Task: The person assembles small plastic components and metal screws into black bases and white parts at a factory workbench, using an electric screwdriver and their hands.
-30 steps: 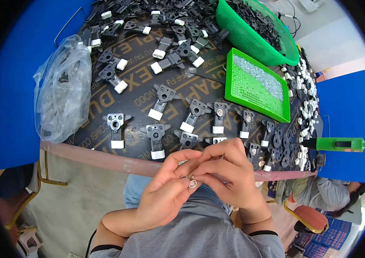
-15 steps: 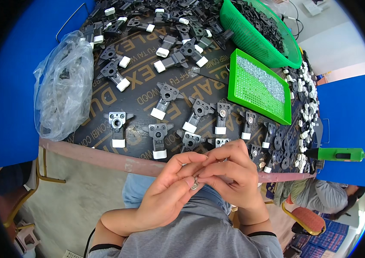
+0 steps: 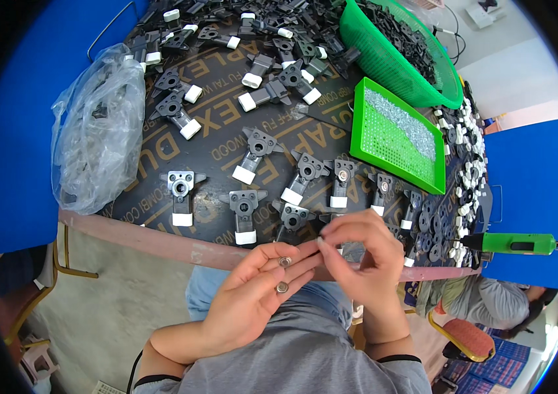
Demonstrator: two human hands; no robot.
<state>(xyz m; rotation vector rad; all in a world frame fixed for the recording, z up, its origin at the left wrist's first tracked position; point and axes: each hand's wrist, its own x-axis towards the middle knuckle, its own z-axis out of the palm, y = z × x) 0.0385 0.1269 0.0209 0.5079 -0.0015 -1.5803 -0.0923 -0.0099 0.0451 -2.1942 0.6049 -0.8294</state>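
Note:
Over the table's front edge, my left hand (image 3: 243,299) is palm up with its fingers half curled. It carries a small round metal bushing (image 3: 282,287) by the thumb and a second metal bushing (image 3: 284,261) on the fingers. Just right of its fingertips, my right hand (image 3: 371,259) pinches thumb and forefinger together; whatever sits between them is too small to make out. Beyond the hands lie black plastic brackets with white end caps, among them a near bracket (image 3: 244,207) and a left bracket (image 3: 180,187). One bracket (image 3: 343,177) has a metal piece in its hole.
A green tray (image 3: 361,125) of small silvery parts stands at right, before a green basket (image 3: 384,56) of black parts. A clear plastic bag (image 3: 98,138) lies at left. A green power screwdriver (image 3: 519,243) is at far right. More brackets are heaped at the back.
My hands have drawn slightly apart, the right fingertips leaving the left ones. Two bushings now show on my left hand, where one was visible between the fingers before.

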